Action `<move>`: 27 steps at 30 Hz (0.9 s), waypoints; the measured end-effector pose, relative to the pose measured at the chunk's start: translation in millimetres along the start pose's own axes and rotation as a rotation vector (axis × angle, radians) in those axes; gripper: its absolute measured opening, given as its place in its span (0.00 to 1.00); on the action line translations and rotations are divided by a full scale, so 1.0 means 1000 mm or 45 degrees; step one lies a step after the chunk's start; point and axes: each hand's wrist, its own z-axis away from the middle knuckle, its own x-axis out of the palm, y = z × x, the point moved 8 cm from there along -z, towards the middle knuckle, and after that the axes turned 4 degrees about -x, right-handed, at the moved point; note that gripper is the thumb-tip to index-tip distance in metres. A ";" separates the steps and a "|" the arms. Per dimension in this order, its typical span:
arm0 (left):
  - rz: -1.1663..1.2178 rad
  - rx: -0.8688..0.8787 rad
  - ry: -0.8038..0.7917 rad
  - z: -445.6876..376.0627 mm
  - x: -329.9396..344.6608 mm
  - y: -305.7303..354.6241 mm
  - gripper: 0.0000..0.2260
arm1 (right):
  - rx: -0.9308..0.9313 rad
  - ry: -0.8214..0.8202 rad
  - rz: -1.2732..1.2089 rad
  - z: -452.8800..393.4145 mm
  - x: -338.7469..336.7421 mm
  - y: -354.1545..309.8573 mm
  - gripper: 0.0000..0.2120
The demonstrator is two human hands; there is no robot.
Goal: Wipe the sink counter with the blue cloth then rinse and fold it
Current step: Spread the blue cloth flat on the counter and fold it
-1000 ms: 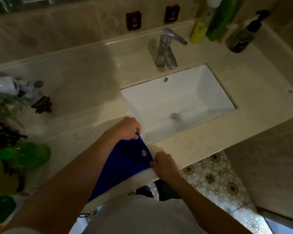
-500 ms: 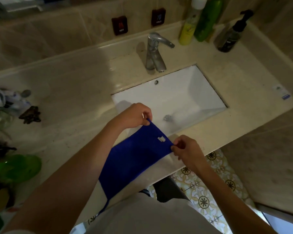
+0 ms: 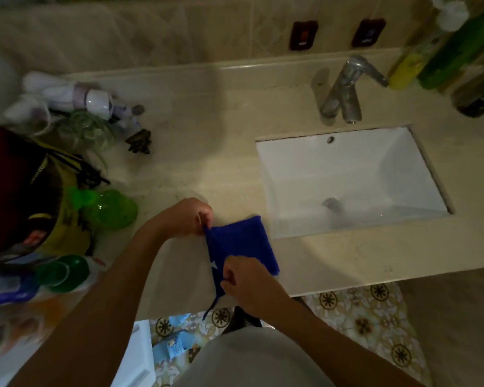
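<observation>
The blue cloth [image 3: 242, 243] lies doubled over on the beige counter [image 3: 207, 113], just left of the white sink's [image 3: 344, 174] near corner. My left hand [image 3: 186, 216] pinches its far left corner. My right hand [image 3: 248, 277] pinches the near left corner by the counter's front edge, and a thin blue loop hangs below it. A small white tag shows on the cloth between my hands.
A chrome faucet [image 3: 344, 90] stands behind the sink, with yellow and green bottles [image 3: 433, 48] at the back right. Clutter fills the counter's left side: a green plastic bottle [image 3: 109, 208], a green cup [image 3: 62, 272], a dark clip [image 3: 139, 142]. Patterned floor lies below.
The cloth has been folded in half: my right hand brought its corner leftward and toward me, and the cloth now lies narrower beside the sink. The view swung left.
</observation>
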 end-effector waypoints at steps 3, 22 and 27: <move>0.020 -0.021 0.105 -0.002 0.011 -0.018 0.10 | 0.013 -0.081 0.257 -0.016 0.032 0.000 0.08; -0.519 -0.122 0.606 0.021 0.148 0.038 0.31 | -0.214 0.042 0.960 -0.001 -0.031 0.111 0.27; -0.534 -0.086 0.610 0.017 0.134 0.025 0.30 | -0.211 0.012 0.975 -0.011 -0.030 0.104 0.28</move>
